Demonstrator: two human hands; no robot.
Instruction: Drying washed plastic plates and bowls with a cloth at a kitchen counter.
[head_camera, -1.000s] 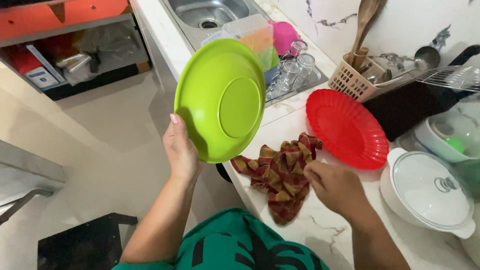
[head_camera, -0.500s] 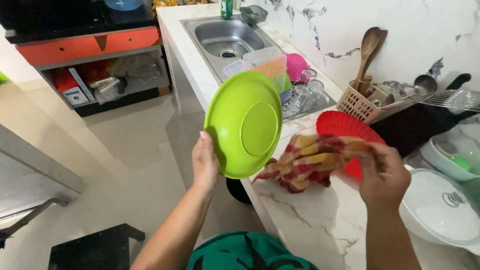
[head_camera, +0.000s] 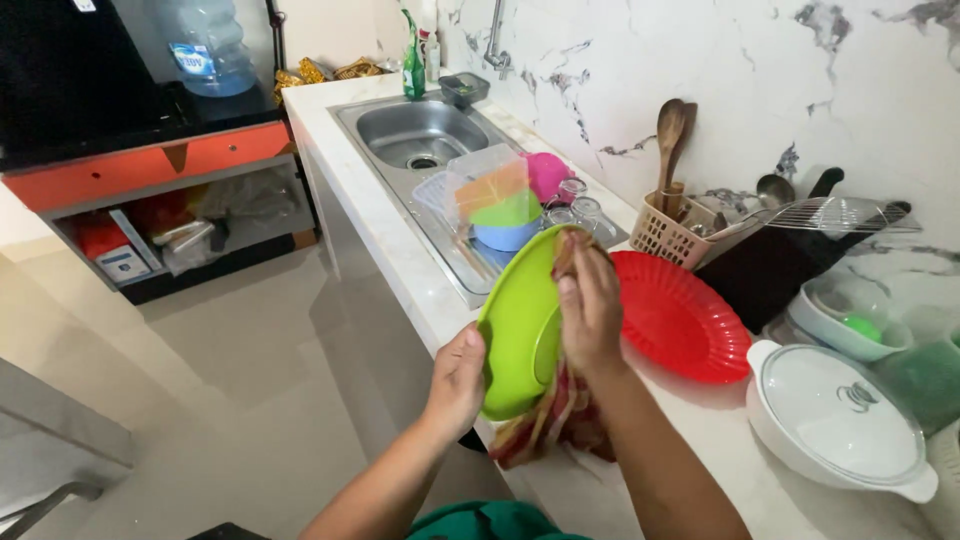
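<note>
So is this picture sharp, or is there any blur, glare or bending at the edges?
In the head view, the green plate and right hand look slightly soft, the left hand sharper. Light is even and soft; a faint sheen shows on the red plate and white lidded dish. The counter edge bows a little, a wide-lens effect.

Two plates (head_camera: 520, 320) (head_camera: 680, 315), one cloth (head_camera: 555, 425)

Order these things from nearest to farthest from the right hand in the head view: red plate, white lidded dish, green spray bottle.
1. red plate, just right of the right hand.
2. white lidded dish, farther right on the counter.
3. green spray bottle, far behind the sink.
</note>
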